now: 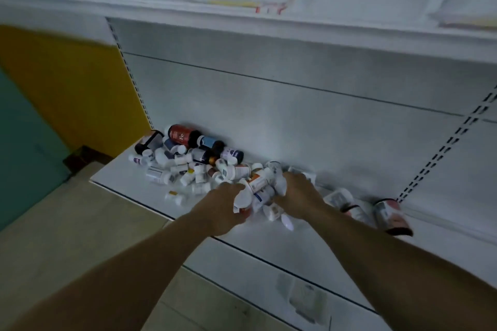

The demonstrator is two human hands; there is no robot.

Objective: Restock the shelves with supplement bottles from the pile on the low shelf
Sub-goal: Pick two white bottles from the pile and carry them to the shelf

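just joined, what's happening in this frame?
A person is reaching both hands into the pile of supplement bottles on the low shelf. The left hand and right hand each grip white bottles bunched between them. The rest lie jumbled, a few bottles off to the right. The upper shelf holds only a few.

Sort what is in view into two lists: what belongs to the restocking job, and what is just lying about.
Belongs to the job:
- pile of bottles on the low shelf
- bottles gathered between left hand and right hand
- upper shelf, holding a few bottles

Just lying about:
- yellow wall panel
- dark object on the floor
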